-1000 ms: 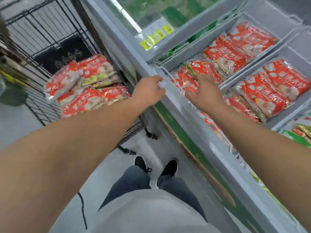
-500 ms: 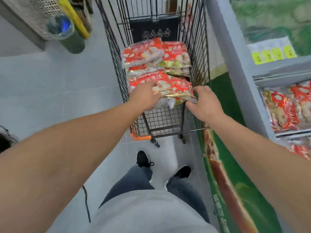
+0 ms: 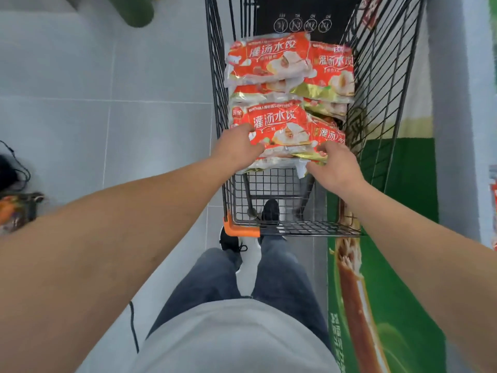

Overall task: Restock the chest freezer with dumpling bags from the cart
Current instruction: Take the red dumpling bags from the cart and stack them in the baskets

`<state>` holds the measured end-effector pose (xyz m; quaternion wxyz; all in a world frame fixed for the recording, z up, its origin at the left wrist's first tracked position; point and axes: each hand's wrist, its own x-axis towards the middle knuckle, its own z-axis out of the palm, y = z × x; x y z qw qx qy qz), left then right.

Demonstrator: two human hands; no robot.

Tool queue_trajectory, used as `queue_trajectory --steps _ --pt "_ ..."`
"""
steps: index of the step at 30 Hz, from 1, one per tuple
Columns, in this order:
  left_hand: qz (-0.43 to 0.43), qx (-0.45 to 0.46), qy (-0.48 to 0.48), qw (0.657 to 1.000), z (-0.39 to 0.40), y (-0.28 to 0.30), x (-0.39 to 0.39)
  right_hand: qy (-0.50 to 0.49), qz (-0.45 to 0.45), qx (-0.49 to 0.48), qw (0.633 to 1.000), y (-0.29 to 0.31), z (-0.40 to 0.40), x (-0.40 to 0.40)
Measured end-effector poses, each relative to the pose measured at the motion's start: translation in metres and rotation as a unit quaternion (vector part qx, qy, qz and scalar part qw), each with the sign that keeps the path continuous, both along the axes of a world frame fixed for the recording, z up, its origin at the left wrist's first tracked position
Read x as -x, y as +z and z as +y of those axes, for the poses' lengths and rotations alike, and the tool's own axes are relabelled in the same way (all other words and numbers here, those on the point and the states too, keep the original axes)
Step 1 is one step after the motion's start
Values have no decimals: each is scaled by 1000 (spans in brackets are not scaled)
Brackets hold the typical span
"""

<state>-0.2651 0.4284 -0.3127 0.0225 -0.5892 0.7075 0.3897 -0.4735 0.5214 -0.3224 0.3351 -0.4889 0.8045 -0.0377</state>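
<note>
Several red dumpling bags are stacked in the black wire cart (image 3: 295,227) straight ahead. My left hand (image 3: 238,149) grips the left near corner of the top near bag (image 3: 274,125). My right hand (image 3: 334,168) pinches the gold bottom edge of the neighbouring near-right bag (image 3: 329,134). Two more bags (image 3: 271,60) lie on top of the far stack. The chest freezer's grey wall (image 3: 457,130) and green printed side (image 3: 390,305) run along the right. Its inside is out of view except for a sliver of red bag (image 3: 493,211) at the frame edge.
Grey tiled floor (image 3: 80,103) spreads to the left of the cart. A green bin (image 3: 137,9) stands at the top left and a dark object with cables (image 3: 16,189) lies at the far left. My legs and black shoes (image 3: 231,243) are just behind the cart.
One second ago both hands were at the freezer's edge and bags. The view has swung left to the cart, and both hands now hold the near bags there.
</note>
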Motion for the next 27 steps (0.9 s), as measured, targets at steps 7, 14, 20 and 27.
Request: queue_trajectory --steps 7,14,20,27 --pt "-27 -48 31 998 -31 -37 26 25 -27 -51 998 -47 -53 25" --pt "-40 -76 77 993 -60 -85 44 -128 -129 -141 973 -97 -108 39" --pt "-29 -83 118 989 -66 -99 55 -349 -255 -153 889 -124 -134 36" --pt "-49 -68 161 983 -67 -114 57 -402 -271 -128 865 -127 -111 65"
